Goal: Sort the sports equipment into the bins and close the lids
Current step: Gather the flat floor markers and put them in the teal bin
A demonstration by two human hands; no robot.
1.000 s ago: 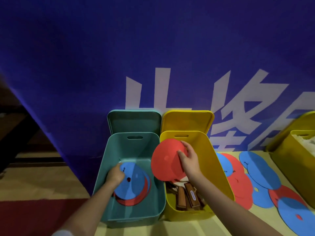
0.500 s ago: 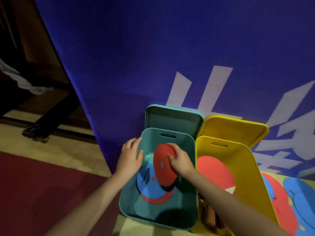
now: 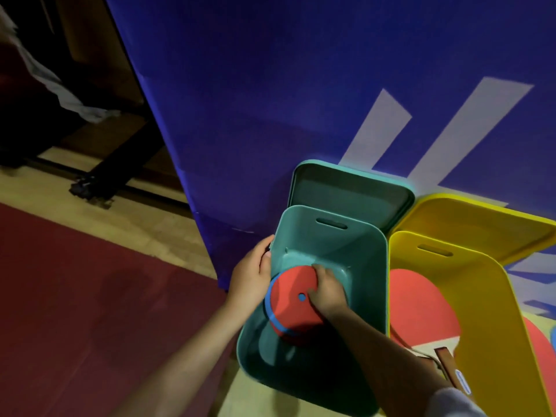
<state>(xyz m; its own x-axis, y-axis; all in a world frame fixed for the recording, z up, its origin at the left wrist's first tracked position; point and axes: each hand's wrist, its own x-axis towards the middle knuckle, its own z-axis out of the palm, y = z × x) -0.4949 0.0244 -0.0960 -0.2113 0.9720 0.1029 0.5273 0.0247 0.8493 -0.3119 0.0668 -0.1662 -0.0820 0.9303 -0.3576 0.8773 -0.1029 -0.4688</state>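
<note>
A teal bin (image 3: 370,254) stands open, its lid (image 3: 352,191) leaning upright behind it against the blue banner. Inside lies a stack of flat discs, a red disc (image 3: 290,299) on top with blue edges showing under it. My right hand (image 3: 328,291) rests on the red disc with fingers bent over its far edge. My left hand (image 3: 251,272) grips the bin's left rim. To the right stands an open yellow bin (image 3: 493,296) holding a red table-tennis paddle (image 3: 418,308) with a wooden handle.
A blue banner (image 3: 301,85) with white lettering forms the wall behind the bins. The yellow bin's lid (image 3: 481,224) leans behind it. Dark red floor mat (image 3: 90,296) lies to the left, and a dark stand foot (image 3: 99,185) sits on the wooden floor.
My right hand carried the red disc from over the yellow bin into the teal bin and laid it flat on the stack. My left hand came out of the bin and took its left rim.
</note>
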